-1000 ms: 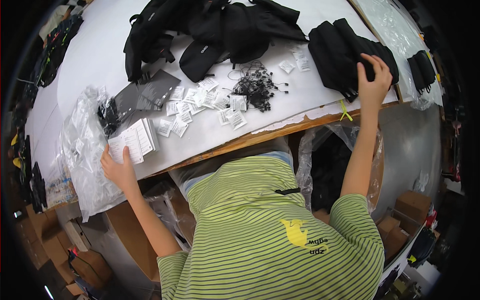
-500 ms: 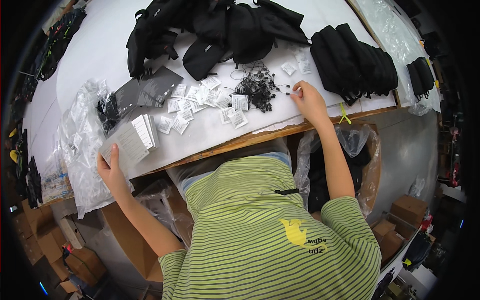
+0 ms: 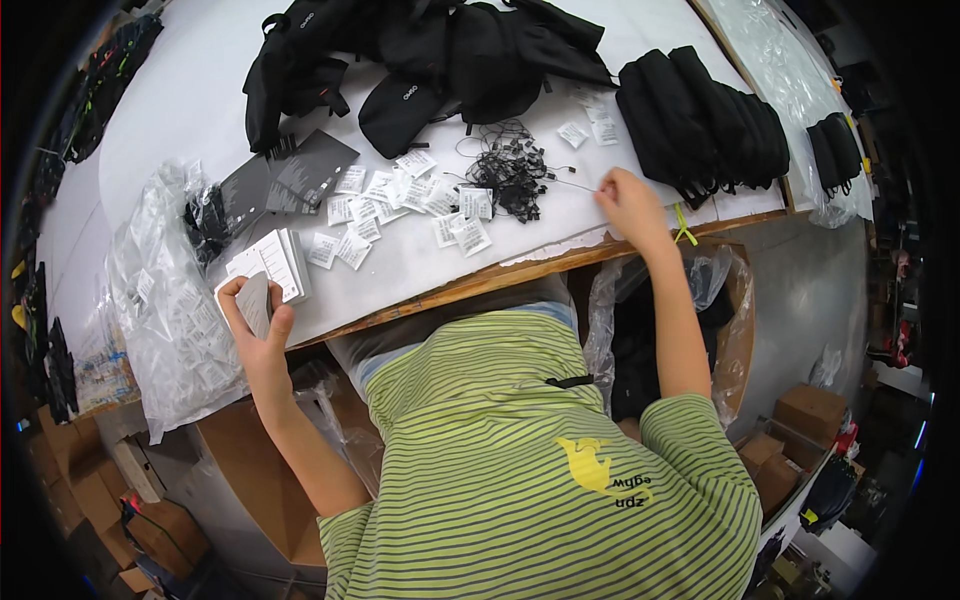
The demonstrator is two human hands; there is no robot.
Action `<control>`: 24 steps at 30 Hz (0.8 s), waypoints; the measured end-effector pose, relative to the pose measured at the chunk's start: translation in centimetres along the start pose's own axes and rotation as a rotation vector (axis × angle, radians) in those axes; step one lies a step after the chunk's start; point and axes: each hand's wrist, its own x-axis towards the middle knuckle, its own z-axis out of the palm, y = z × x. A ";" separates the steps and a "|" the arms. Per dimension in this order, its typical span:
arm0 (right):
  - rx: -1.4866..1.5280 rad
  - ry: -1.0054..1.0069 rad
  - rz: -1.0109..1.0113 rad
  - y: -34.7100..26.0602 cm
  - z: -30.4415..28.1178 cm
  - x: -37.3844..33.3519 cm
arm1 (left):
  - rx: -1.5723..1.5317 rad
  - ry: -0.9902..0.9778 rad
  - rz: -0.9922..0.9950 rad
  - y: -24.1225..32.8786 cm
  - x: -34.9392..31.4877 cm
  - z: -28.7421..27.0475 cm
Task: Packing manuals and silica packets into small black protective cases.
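My left hand is closed on a grey printed hang tag, which is tilted between thumb and fingers. Just beyond it a stack of white printed cards lies at the table's near edge. My right hand pinches the end of a thin black tag string. That string runs left, pulled taut, to a tangled heap of black tag strings. Left of the heap, small white printed packets lie scattered. Dark grey hang tags are spread out beyond the card stack.
Black bags are piled at the far side of the table. A row of folded black bags sits at the right. Clear plastic bags hang over the left edge. Below the table's right part stands a plastic-lined carton.
My right hand has moved right, drawing the string away from the heap. My left hand has shifted right and turned, so the tag it holds now tilts more upright by the card stack.
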 end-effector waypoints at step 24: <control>0.106 -0.037 -0.102 -3.7 -1.1 0.7 | -0.145 -0.126 -0.151 2.2 -4.3 6.5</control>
